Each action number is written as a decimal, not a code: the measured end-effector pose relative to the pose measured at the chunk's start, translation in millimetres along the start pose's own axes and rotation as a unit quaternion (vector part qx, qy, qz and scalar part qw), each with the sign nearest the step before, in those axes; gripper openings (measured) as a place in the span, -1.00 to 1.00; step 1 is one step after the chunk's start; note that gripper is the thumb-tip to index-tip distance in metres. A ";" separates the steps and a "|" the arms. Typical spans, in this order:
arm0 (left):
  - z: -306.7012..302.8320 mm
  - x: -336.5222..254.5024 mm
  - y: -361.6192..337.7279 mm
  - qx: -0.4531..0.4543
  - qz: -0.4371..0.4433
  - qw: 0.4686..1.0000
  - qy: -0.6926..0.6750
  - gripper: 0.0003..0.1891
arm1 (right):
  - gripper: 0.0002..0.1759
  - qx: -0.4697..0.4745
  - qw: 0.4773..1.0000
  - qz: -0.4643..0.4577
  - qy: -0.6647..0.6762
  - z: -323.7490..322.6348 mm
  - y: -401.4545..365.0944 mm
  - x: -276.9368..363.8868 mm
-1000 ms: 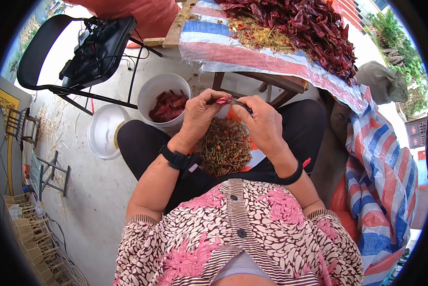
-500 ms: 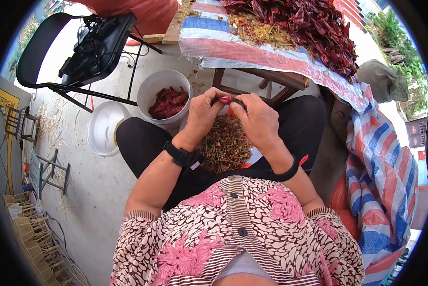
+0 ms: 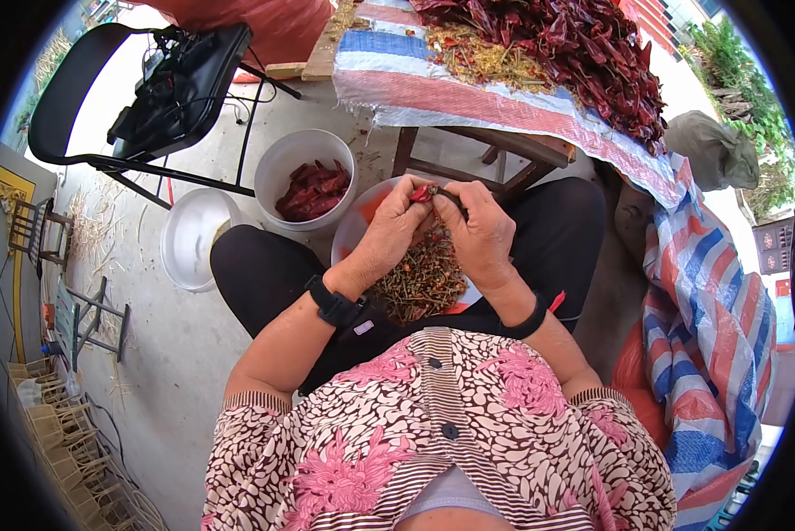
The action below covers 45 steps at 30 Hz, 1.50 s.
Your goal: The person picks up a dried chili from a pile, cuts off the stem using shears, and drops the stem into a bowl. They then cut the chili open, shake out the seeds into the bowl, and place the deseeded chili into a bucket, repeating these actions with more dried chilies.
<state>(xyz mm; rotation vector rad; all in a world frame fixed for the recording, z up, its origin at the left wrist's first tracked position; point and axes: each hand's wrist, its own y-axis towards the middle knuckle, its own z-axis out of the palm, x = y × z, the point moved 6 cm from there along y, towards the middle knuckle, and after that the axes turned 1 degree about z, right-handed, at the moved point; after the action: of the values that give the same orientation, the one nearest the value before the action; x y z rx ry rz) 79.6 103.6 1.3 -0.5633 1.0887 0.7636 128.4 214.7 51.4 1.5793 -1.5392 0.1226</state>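
A dried red chili pepper (image 3: 424,193) is pinched between my two hands, above a tub (image 3: 350,232) between my knees. My left hand (image 3: 390,228) grips its body with thumb and fingers. My right hand (image 3: 484,230) is closed at its other end, where a dark bit shows, probably the stem; the fingertips partly cover it. Below them lies a heap of broken stems and bits (image 3: 420,279) with red flecks. To the left, a white bucket (image 3: 272,159) holds several dried red chili peppers (image 3: 313,191).
Ahead, a large pile of dried chilies (image 3: 583,66) lies on a striped tarp (image 3: 468,108) over a wooden table. A black folding chair (image 3: 65,97) carries cables and black gear. A white basin (image 3: 181,248) stands by my left knee, and more striped tarp (image 3: 703,310) hangs at right.
Both hands have shifted slightly, and the left hand has moved to the right. The chili has turned between the fingers, and more of the tub's rim shows.
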 end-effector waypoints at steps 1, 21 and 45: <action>0.6 -1.0 -0.8 0.005 0.002 1.000 -0.006 -0.90 | -0.79 0.000 0.999 0.008 0.041 1.4 -0.1 -2.5; -11.9 -4.9 -15.4 0.051 -0.059 0.997 -0.025 -0.78 | -0.80 0.024 0.999 -0.012 0.042 -5.1 -4.2 10.5; -22.0 -12.0 -24.6 0.060 -0.053 0.997 -0.004 -0.76 | -0.68 0.175 0.954 0.129 0.208 11.0 -8.0 -1.6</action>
<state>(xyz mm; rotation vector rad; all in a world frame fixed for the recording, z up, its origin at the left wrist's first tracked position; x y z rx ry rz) 83.2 68.9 5.2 -0.5110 1.0804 0.6027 129.3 207.4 39.8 1.4827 -1.4236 0.8616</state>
